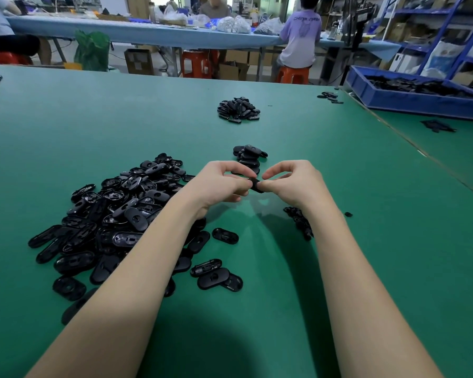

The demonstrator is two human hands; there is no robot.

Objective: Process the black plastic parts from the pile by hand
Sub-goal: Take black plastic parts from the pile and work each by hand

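table point(311, 309) is plain dark green; the pile of parts point(112, 214) is glossy black; bin point(410, 100) on the right is blue; stools point(195, 62) out back are orange-red

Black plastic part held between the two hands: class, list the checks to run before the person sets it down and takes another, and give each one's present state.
1. Black part pinched by left hand and right hand: ok.
2. Part fully processed: cannot tell, fingers hide most of it.
3. Small stack just beyond the hands is upright: ok.
4. Big pile at left has parts within reach: ok.
5. Bare green table under the hands: ok.
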